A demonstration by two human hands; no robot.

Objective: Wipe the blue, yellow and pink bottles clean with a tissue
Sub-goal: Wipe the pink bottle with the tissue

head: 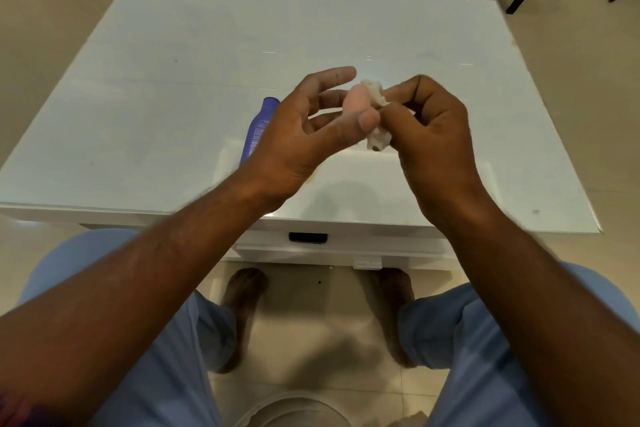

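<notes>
Both hands are raised above the middle of the white counter (pixel 145 87). The left hand (pixel 304 135) holds the small pink bottle (pixel 356 100) between thumb and fingers (pixel 332 74), the other fingers loosely spread. The right hand (pixel 429 135) has its fingers curled, pinching a crumpled white tissue (pixel 375 99) against the bottle's right side; part of the tissue hangs below the thumb. The blue bottle (pixel 258 126) lies on its side on the counter, just left of the left hand and partly hidden behind it. No yellow bottle is in view.

The step in hand looks like wiping the pink bottle. Next, the tissue likely needs rubbing around the bottle while the left fingers turn it, then the bottle set down. Whether blue and yellow are already done I cannot tell.
</notes>
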